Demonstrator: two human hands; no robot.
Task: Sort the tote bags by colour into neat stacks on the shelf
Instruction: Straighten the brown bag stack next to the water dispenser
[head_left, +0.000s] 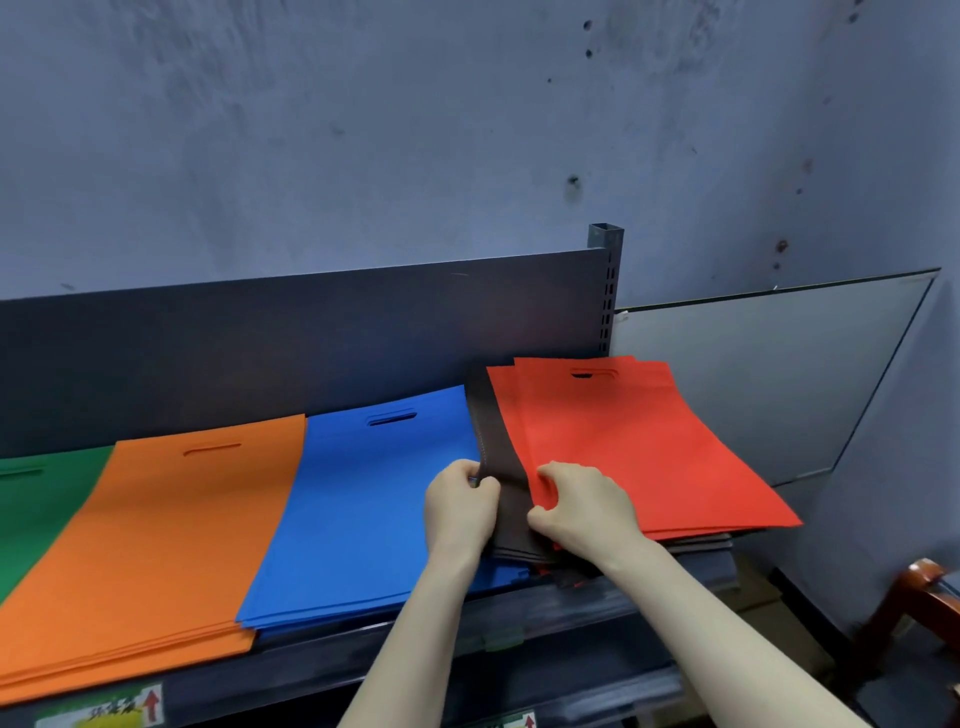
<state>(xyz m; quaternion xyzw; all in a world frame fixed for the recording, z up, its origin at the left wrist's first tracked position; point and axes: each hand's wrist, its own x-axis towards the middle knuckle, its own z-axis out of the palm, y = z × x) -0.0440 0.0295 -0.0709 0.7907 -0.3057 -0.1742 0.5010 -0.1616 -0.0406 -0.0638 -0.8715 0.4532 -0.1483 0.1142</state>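
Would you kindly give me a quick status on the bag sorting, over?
Left hand pinches dark bags at edge. Right hand grips red bags. Red bags lie atop dark bags, unsorted. Blue stack alongside.

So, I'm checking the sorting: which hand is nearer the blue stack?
Left. The left hand grips the dark bags at the edge of the blue stack; the right hand pinches the red bags beyond them.

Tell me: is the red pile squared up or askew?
Askew: the red bags show offset far corners and lie atop dark bags, and the right hand grips their left edge.
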